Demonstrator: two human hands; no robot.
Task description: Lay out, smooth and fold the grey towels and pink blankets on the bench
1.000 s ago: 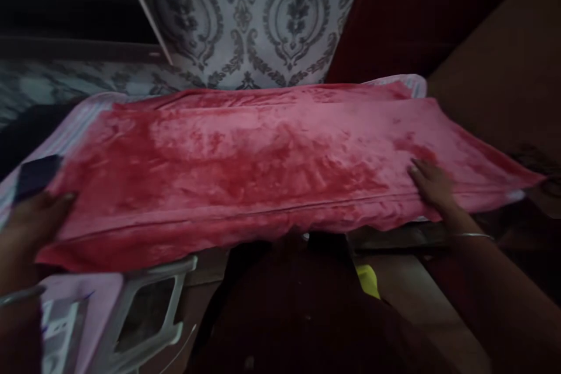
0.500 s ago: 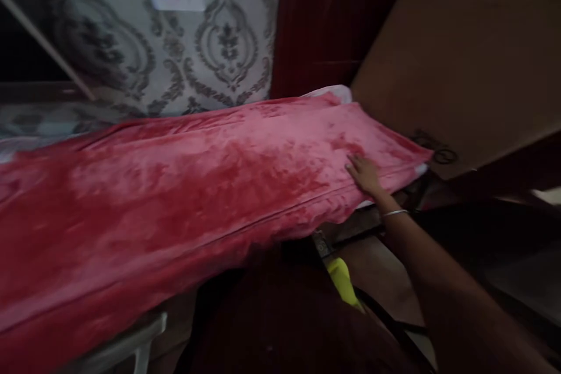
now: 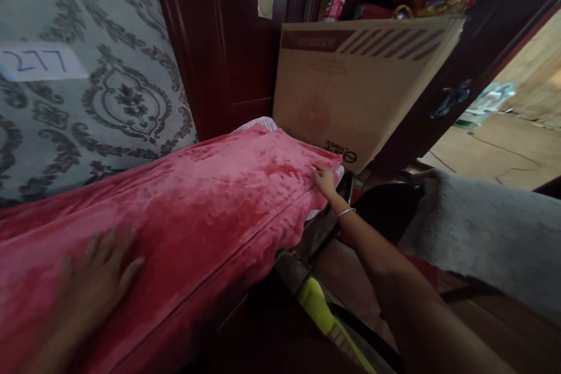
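At the left edge of the view, the left hand lies flat, palm down, on the red velvet cloth; its fingers are spread apart and grip nothing, though the hand is blurred. The cloth is spread lengthwise over the desk, running from the lower left up toward the centre. Behind it hangs a grey patterned fabric bearing a white label marked 277. At the cloth's far end, the right hand rests on the corner, fingers extended and slightly apart, pressing the fabric without clamping it; a bangle sits on that wrist. Just beyond stands a cardboard box against dark wood panelling. Below the desk edge lies a yellow-handled object. To the right lies a grey fleecy cloth.
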